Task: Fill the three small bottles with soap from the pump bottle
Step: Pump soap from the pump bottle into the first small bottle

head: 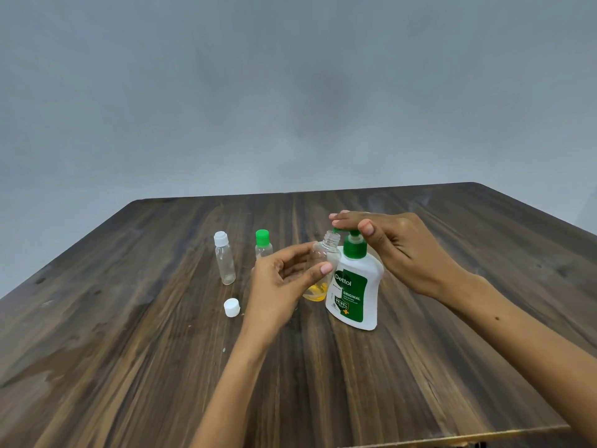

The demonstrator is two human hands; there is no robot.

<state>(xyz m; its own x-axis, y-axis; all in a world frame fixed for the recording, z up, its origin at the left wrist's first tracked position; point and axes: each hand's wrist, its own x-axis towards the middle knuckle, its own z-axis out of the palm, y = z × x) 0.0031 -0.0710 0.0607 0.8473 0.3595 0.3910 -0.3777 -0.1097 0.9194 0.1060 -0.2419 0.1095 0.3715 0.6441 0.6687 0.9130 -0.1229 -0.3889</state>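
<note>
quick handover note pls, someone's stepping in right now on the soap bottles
Left hand grips the open small bottle, its mouth under the spout; a little yellow soap sits at its bottom.
Right hand presses the pump bottle head with flat fingers.
White loose cap lies on the table.
White-capped bottle and green-capped bottle stand behind, capped, apparently empty.
Left: finish this fill, cap it, fill the other two.

white Dettol pump bottle (353,291) upright, uncapped clear bottle (319,270) tilted at its nozzle with yellow soap inside; white-capped bottle (224,261) and green-capped bottle (263,244) stand further left
</note>
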